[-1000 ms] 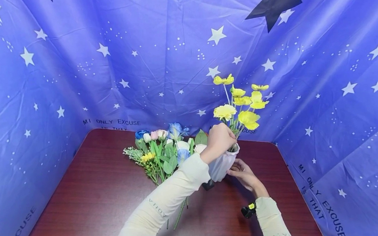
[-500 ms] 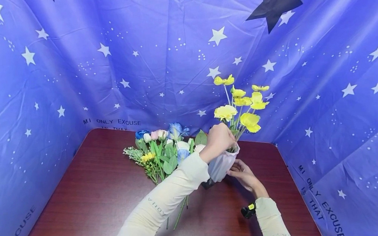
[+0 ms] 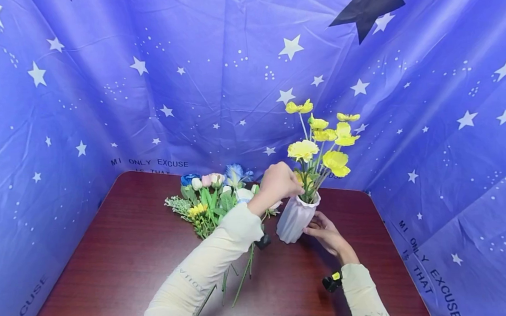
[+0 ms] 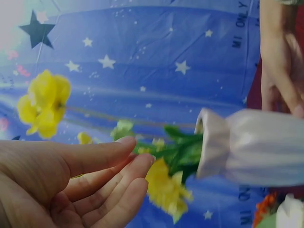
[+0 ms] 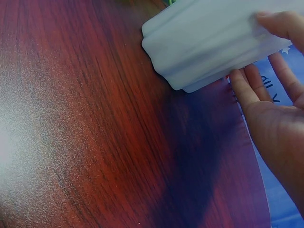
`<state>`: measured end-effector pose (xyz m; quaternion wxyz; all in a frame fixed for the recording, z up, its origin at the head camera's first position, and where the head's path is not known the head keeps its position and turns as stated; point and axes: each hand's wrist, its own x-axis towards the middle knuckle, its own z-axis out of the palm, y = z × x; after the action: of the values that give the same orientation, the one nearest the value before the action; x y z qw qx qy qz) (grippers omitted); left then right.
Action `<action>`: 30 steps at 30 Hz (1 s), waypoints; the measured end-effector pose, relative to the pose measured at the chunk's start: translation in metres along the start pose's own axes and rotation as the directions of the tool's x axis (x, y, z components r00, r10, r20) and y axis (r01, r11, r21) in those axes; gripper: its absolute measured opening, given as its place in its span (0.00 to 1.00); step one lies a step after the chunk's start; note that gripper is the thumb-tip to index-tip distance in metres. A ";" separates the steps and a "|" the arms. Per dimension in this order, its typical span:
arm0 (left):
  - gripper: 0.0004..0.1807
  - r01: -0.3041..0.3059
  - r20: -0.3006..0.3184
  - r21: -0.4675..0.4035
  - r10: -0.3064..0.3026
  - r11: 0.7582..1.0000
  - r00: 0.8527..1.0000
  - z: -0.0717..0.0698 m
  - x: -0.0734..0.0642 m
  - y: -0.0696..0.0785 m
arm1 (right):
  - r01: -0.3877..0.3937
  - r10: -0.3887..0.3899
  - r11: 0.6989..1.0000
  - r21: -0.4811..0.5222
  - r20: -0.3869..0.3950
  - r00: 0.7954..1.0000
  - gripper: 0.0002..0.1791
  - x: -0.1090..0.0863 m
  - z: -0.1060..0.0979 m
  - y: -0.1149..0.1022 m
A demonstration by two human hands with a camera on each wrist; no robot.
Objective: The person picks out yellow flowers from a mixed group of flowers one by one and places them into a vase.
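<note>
A white fluted vase (image 3: 297, 219) stands on the table, holding yellow flowers (image 3: 337, 163) on tall stems. My right hand (image 3: 327, 234) grips its right side low down; in the right wrist view the thumb lies on one face and the fingers (image 5: 244, 90) reach along the other. My left hand (image 3: 279, 180) is just left of the vase mouth, fingers loosely bent and holding nothing. In the left wrist view, its thumb and fingertips are beside green leaves and a ruffled yellow bloom (image 4: 166, 190) near the vase rim. The left hand overlaps part of a low yellow flower in the head view.
A pile of artificial flowers, including a blue rose (image 3: 189, 179), pale buds, a blue iris (image 3: 234, 173) and a small yellow flower (image 3: 198, 210), lies left of the vase, partly behind my left arm. Loose stems (image 3: 245, 276) point toward me. Starry blue cloth (image 3: 210, 81) encloses the dark-red table (image 3: 105, 271).
My left hand has let go at the vase mouth and drawn back left, uncovering the rim, leaves and a low yellow bloom. The right hand stays on the vase.
</note>
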<state>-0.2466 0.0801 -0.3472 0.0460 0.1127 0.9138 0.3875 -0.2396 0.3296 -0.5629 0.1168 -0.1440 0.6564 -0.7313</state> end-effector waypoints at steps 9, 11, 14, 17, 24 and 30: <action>0.05 0.025 -0.024 -0.042 -0.026 0.999 0.999 -0.029 -0.002 -0.036 | 0.000 -0.001 1.000 -0.014 -0.061 0.998 0.26 -0.001 0.001 0.003; 0.05 0.049 -0.021 -0.052 -0.050 0.997 0.999 -0.034 -0.002 -0.045 | -0.017 0.014 1.000 -0.023 -0.086 0.996 0.26 -0.001 0.003 0.001; 0.05 0.094 -0.003 -0.071 -0.094 0.993 0.996 -0.041 -0.003 -0.057 | -0.030 0.027 0.999 -0.026 -0.103 0.994 0.26 -0.002 0.005 -0.001; 0.05 0.144 0.012 -0.061 -0.143 0.988 0.990 -0.047 -0.004 -0.070 | -0.029 0.026 0.999 -0.028 -0.103 0.994 0.26 -0.002 0.007 -0.003; 0.14 0.232 0.025 0.011 -0.232 0.973 0.972 -0.058 -0.006 -0.099 | -0.046 0.040 0.998 -0.040 -0.138 0.990 0.26 -0.002 0.012 -0.003; 0.12 0.325 0.099 -0.021 -0.322 0.946 0.942 -0.063 -0.008 -0.125 | -0.058 0.050 0.997 -0.048 -0.157 0.986 0.26 -0.002 0.014 -0.004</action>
<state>-0.2712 -0.0502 -0.3937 0.1541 -0.0214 0.9094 0.3857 -0.2324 0.3179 -0.5577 0.0814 -0.0715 0.6859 -0.7195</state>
